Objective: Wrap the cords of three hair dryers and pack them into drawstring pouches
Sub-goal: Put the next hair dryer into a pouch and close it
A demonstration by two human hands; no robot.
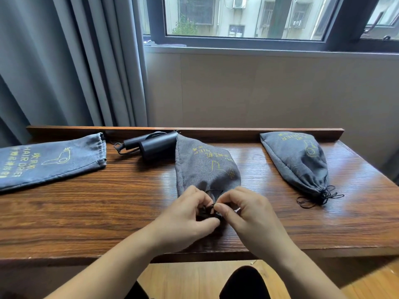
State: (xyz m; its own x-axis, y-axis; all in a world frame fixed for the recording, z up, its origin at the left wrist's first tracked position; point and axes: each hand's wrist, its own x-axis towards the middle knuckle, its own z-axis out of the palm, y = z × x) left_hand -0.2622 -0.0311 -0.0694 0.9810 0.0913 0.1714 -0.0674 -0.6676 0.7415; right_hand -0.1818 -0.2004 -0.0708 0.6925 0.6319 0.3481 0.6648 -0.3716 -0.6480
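On the wooden desk, both hands' grips pinch the bulging middle pouch's drawstring.

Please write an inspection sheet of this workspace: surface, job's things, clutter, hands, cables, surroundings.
Surface: wooden table, glossy, raised back ledge.
Job's things: right pouch filled, tied shut; middle pouch filled, neck at the hands; left pouch flat, mouth open; black hair dryer unpacked, at the back.
Clutter: nothing seen.
Hands: left hand and right hand both pinch the middle pouch's drawstring.
Cables: dryer cord beside the dryer.
Surroundings: grey curtain, window, wall.
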